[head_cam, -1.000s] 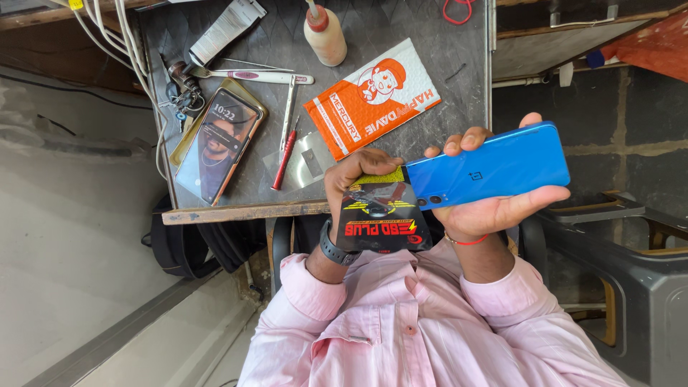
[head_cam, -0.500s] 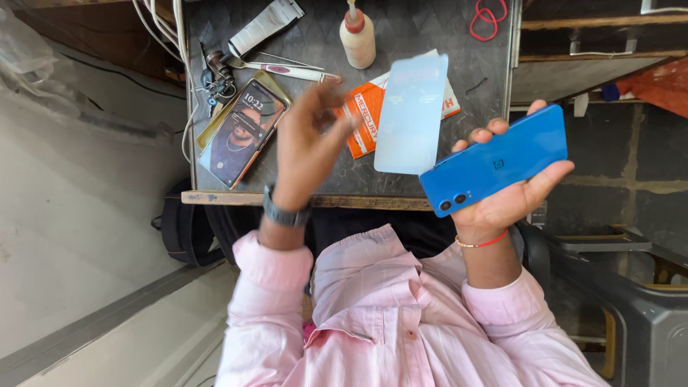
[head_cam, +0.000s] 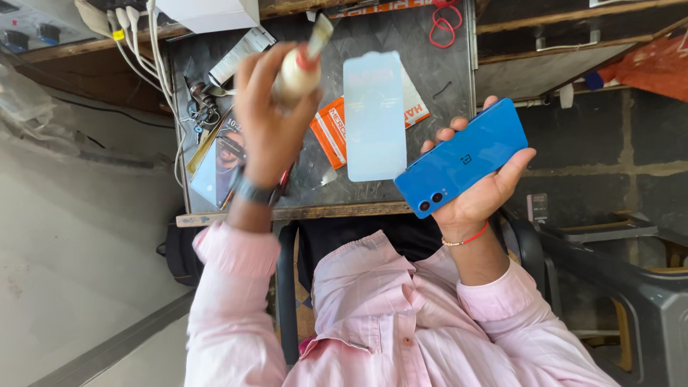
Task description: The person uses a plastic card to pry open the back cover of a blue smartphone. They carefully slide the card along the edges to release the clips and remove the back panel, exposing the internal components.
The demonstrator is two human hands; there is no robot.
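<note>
Over the table [head_cam: 437, 64]: two hands busy w/ a bottle and a phone.
Left hand [head_cam: 266, 122] is clenched round a small squeeze bottle [head_cam: 299, 68], held up above the table's left side. Right hand [head_cam: 476, 193] grips a blue phone [head_cam: 462, 158], back side up, at the table's front edge. Pale blue screen protector [head_cam: 374, 115] lies flat btwn them, partly over an orange packet [head_cam: 331, 132].

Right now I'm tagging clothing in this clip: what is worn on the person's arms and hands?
Both arms wear light pink shirt sleeves with cuffs. The left hand has a dark wristband or watch; the right hand has a thin red thread bracelet. No gloves.
</note>
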